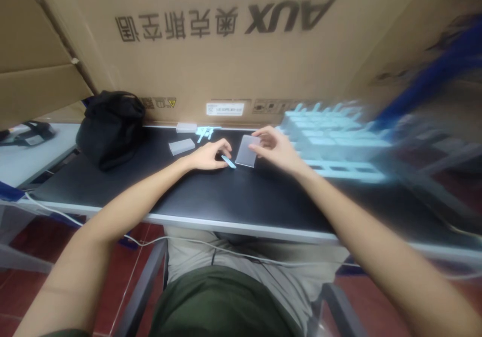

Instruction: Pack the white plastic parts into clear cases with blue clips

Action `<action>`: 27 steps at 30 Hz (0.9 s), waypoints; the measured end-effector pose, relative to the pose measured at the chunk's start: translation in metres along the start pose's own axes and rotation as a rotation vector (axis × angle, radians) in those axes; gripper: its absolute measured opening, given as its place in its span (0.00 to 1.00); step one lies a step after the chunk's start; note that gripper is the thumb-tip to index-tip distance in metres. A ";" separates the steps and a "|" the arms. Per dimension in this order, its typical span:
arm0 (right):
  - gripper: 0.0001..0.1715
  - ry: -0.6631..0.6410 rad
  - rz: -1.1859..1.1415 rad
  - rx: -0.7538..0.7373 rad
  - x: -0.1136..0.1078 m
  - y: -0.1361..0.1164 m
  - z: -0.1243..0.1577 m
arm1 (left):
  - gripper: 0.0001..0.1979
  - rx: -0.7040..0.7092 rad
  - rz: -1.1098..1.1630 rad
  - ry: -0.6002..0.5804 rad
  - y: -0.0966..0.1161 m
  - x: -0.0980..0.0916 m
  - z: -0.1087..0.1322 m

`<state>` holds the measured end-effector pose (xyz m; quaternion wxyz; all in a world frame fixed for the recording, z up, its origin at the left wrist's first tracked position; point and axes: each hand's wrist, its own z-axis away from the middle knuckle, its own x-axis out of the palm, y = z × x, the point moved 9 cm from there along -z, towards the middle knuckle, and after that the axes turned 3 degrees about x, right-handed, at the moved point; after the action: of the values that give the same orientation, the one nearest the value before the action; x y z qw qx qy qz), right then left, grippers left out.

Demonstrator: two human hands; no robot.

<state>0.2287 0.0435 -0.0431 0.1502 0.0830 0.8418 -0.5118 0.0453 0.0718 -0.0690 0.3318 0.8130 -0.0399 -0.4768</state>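
A big cardboard carton [226, 71] with upside-down AUX lettering stands along the far side of the black tabletop [226, 196]. Before the carton's right part is a pale blue stack [331, 136], probably of several pieces, though blur hides the detail. A black bag [109, 131] sits near the carton's left end. In front of the carton's middle, the right hand [278, 148] pinches a grey plate [247, 151], and the left hand [209, 156] is curled around one end of a slim light blue strip [228, 161]. Grey blocks [182, 146] and small light blue parts [205, 133] lie closer to the carton.
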 end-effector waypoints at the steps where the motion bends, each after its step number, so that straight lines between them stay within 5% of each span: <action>1: 0.23 0.015 0.015 -0.020 0.000 -0.005 0.001 | 0.21 -0.006 0.035 -0.001 0.001 0.001 0.000; 7: 0.21 0.031 0.098 -0.077 0.003 -0.022 0.007 | 0.30 -0.044 0.169 -0.063 0.006 0.007 -0.001; 18: 0.31 -0.045 0.233 -0.099 0.018 -0.029 0.015 | 0.32 -0.054 0.156 -0.020 -0.001 0.006 -0.001; 27: 0.27 -0.089 0.319 -0.249 0.032 -0.044 0.020 | 0.29 -0.033 0.128 -0.007 0.000 0.006 0.000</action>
<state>0.1894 0.0049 -0.0254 0.2754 0.1734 0.8674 -0.3765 0.0489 0.0697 -0.0737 0.3748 0.8015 -0.0853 -0.4582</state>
